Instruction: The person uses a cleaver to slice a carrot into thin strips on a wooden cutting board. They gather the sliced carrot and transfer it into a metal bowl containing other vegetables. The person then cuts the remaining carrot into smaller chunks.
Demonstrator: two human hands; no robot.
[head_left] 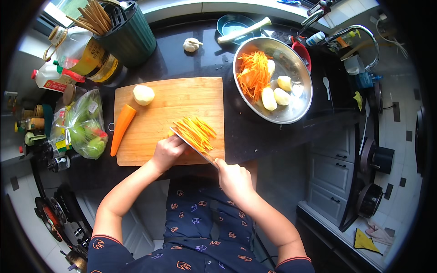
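Note:
My right hand (234, 179) is closed round the handle of a kitchen knife (195, 144), whose blade stands on the wooden cutting board (168, 95). Beyond the blade lies a heap of carrot shreds (196, 130). Curled fingers of my left hand (168, 152) press down close against the near side of the blade, on a piece of carrot (184, 158) mostly hidden under the hand. Along the board's left edge rests a peeled carrot (123, 128), and a peeled potato (144, 95) sits near the far left corner.
Right of the board, a steel bowl (298, 103) holds carrot shreds and several peeled potatoes. A garlic bulb (192, 44) and a blue-green dish (227, 22) are farther back. Left stand a bag of green vegetables (86, 125), an oil bottle (86, 52) and a chopstick holder (132, 41).

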